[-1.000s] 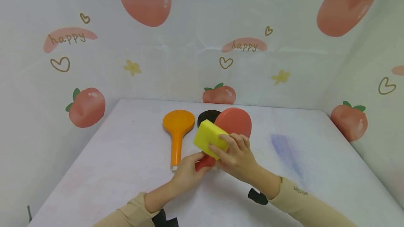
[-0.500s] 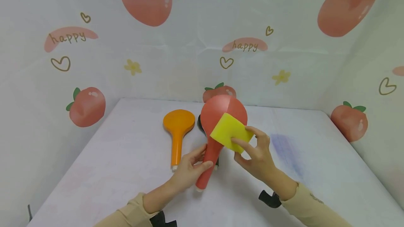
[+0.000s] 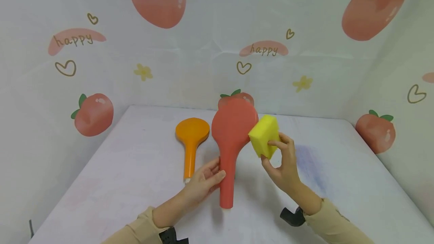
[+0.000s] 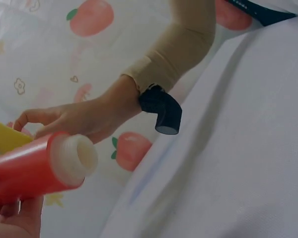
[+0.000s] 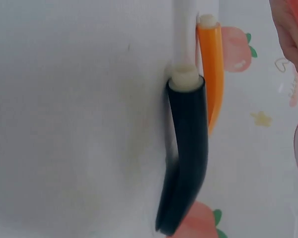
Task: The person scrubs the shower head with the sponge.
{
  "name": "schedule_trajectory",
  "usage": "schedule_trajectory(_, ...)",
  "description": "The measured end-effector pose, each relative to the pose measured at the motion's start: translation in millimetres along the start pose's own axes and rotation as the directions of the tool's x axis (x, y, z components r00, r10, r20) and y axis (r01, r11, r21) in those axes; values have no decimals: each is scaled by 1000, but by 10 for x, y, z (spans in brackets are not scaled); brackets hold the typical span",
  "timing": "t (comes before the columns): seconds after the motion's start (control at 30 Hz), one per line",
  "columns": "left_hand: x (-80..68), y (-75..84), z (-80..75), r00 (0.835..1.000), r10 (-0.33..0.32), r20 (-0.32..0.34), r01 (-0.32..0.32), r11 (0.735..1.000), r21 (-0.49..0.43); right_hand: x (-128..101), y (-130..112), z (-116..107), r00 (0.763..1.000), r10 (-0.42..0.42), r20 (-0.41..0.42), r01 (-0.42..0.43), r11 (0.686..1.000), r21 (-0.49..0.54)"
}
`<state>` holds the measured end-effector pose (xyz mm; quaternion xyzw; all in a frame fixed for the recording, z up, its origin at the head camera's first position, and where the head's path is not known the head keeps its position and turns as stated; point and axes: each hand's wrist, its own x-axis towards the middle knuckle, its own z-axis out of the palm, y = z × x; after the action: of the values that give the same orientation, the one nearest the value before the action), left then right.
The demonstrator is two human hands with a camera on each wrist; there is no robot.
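My left hand [image 3: 202, 184] grips the handle of a red handheld shower head [image 3: 234, 123], held upright above the table with its round head at the top. A hollow whitish connector [image 4: 84, 154] shows at the handle's end in the left wrist view. Between the thumb and fingers of my right hand [image 3: 285, 166] is a yellow sponge [image 3: 264, 135], its left corner right at the red head's edge. An orange shower head [image 3: 192, 130] lies on the table to the left. In the right wrist view a black shower head [image 5: 188, 129] lies nearby; the red one mostly hides it from the head view.
The white table [image 3: 135, 153] has a bluish smear [image 3: 310, 166] on its right part. A fruit-printed cloth [image 3: 190, 63] stands behind it and at the sides. A black wrist mount [image 3: 293, 217] sits at the right sleeve, and another [image 3: 173, 236] at the left.
The red shower head has risen and swung from a tilted pose to upright, moving left over the black one. My right hand has moved the sponge off the handle area to the head's right edge.
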<state>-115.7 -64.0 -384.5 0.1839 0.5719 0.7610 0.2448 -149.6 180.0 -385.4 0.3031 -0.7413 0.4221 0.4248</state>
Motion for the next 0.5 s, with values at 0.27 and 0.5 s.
schedule_trajectory(0.27, -4, 33, 51, 992, -106, 63, 107, 994, -6, -1, 8, 161, 998, -55, -1, 55, 985, 164)
schedule_trajectory(0.5, 16, -26, 69, 987, -162, -2, 162, 984, 75, -2, -47, 218, 996, -66, 57, 58, 989, 139)
